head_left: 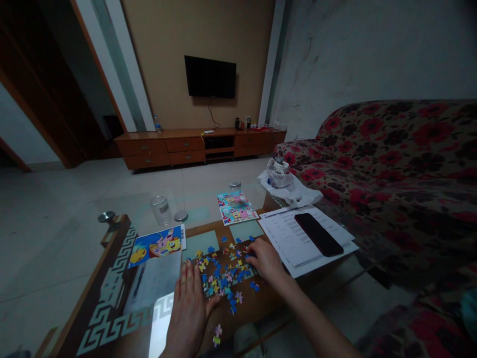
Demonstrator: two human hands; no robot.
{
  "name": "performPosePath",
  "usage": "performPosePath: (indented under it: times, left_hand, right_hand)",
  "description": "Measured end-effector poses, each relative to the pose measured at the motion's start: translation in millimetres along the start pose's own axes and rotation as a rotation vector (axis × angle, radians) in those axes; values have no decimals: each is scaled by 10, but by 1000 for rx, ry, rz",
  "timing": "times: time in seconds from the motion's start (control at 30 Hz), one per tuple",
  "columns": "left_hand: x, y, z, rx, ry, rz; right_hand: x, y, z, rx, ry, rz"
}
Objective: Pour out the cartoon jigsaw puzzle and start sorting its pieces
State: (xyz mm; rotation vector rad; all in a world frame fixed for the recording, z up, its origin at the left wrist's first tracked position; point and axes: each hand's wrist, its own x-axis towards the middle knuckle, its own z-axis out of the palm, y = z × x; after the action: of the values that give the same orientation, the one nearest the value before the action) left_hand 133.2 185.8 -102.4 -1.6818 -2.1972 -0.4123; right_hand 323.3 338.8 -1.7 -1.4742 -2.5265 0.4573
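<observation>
Head view took in the puzzle pieces (pixel 225 281), strewn loosely on the worktop (pixel 261 309) between the person's two hands. The left hand (pixel 192 303) lay flat along their left side, fingers straight, thumb out, holding nothing that I could see; the right hand (pixel 266 261) had its fingers bent in at the other side, and whether they were closed on anything I couldn't tell. One broad sweep might, I thought, send pieces sliding too far, since the surface looked like smooth glass; the stray piece (pixel 217 336) on the person's side seemed the likeliest to be knocked away by a sleeveless forearm. A careless right elbow might also shift the papers (pixel 283 226) with the phone (pixel 318 233) lying on them. A picture sheet (pixel 160 244) lay to the left, a glass jar (pixel 161 210) and a round lid (pixel 181 216) just behind it. Along the right ran a flowered sofa (pixel 387 134), and on the far wall a dark TV (pixel 210 77) hung above a low wooden cabinet (pixel 149 146).
</observation>
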Motion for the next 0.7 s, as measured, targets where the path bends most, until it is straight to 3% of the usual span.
performPosePath:
  times: [0.13, 0.27, 0.47, 0.6, 0.7]
  left_hand:
    - [75, 15, -10, -97, 72, 1]
    - [94, 31, -127, -138, 101, -12]
    - [53, -41, -256, -178, 90, -34]
    - [26, -151, -282, -172, 58, -37]
    - [31, -216, -318, -186, 1, -31]
  right_hand:
    - [10, -47, 29, -108, -30, 37]
    - [25, -53, 34, -30, -8, 80]
    - [27, 25, -22, 155, 17, 120]
    - [157, 201, -51, 80, 137, 139]
    - [351, 303, -48, 33, 159, 193]
